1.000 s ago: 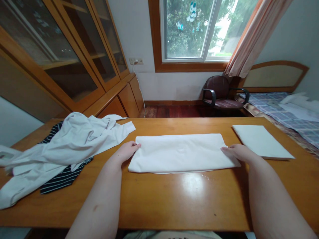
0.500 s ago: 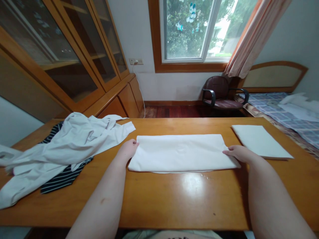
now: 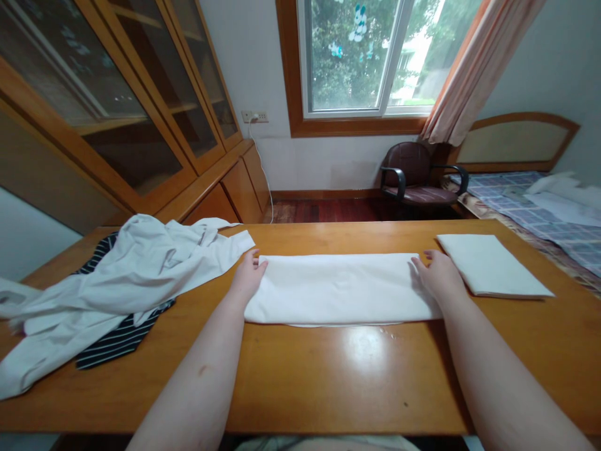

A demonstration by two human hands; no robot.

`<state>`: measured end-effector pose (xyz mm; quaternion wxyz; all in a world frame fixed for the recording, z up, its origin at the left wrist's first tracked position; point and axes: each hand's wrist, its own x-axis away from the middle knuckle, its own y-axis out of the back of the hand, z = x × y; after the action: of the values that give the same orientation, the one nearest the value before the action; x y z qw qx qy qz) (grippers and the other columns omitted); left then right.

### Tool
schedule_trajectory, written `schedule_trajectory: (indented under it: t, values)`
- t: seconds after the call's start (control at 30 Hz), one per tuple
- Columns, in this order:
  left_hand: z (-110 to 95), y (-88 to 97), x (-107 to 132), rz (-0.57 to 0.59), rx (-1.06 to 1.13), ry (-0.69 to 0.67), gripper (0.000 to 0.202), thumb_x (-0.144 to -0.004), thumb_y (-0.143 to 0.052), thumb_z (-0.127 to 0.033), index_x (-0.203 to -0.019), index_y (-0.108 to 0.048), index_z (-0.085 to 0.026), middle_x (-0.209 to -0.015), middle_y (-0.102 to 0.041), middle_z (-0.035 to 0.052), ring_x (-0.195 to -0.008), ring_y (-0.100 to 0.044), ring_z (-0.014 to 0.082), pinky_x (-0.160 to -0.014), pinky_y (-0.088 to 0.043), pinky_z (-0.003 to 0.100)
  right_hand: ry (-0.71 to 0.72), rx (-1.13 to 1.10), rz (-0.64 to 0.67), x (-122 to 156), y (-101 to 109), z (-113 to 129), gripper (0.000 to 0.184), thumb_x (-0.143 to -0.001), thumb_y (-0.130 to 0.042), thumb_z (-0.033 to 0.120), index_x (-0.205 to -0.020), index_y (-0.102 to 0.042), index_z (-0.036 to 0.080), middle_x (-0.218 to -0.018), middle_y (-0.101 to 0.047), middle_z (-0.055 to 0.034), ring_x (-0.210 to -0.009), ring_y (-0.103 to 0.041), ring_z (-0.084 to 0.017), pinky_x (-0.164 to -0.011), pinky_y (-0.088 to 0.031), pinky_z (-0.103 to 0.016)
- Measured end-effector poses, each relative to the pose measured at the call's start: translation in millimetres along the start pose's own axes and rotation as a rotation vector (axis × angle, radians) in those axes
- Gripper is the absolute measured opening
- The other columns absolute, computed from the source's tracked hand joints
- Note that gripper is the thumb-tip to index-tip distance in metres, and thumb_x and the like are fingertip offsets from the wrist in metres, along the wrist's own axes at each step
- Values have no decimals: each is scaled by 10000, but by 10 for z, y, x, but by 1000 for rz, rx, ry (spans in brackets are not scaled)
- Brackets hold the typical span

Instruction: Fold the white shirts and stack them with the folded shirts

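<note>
Both hands slid up the folded cloth's ends.

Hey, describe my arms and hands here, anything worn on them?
Both forearms are bare, with no sleeves in view. The left hand and right hand wear no gloves, and no watch, bracelet or ring shows. The left forearm carries one small mark.

- Daylight from the window lights the room evenly and brightly.
- A soft glare patch sits on the table.
- Wide-angle distortion bends the cabinet at the edges.
- Focus is sharp.
</note>
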<state>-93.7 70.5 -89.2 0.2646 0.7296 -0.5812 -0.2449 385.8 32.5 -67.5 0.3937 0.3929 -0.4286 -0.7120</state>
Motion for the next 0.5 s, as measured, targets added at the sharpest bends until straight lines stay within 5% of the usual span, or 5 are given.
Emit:
schedule_trajectory:
  t: [0.1, 0.23, 0.37, 0.5]
  values:
    - [6, -6, -4, -13, 1, -53, 482, -792, -544, -276, -1269, -506, -219, -893, -633, 16, -720, -597, 139, -712, -471, 258, 265, 43, -49, 30, -42, 70, 473, -853, -473, 370, -1252, -551, 129, -1338, -483, -175, -1206, -464, -299, -996, -372, -422]
    - [-31, 22, 2, -32, -28, -84, 381, -782, -529, -260, -1147, -635, -228, -750, -583, -7, -670, -546, 140, -709, -466, 262, 578, 36, 145, 84, -71, 163, 426, -907, -387, 405, -1232, -591, 221, -1409, -444, -86, -1283, -403, -256, -1073, -296, -421]
    - [-57, 36, -3, -19, -64, -56, 419, -793, -503, -259, -1192, -623, -217, -637, -523, -22, -591, -516, 140, -633, -458, 260, 532, 107, 356, 146, -186, 222, 556, -915, -333, 476, -1390, -421, 201, -1458, -372, -77, -1357, -292, -254, -1096, -242, -475]
    - [-51, 38, -19, -12, -149, -27, 417, -794, -515, -249, -1195, -624, -206, -690, -583, -3, -649, -567, 157, -684, -478, 279, 436, 183, 400, 165, -305, 231, 640, -912, -308, 494, -1446, -305, 142, -1501, -270, -96, -1388, -212, -247, -1115, -208, -459]
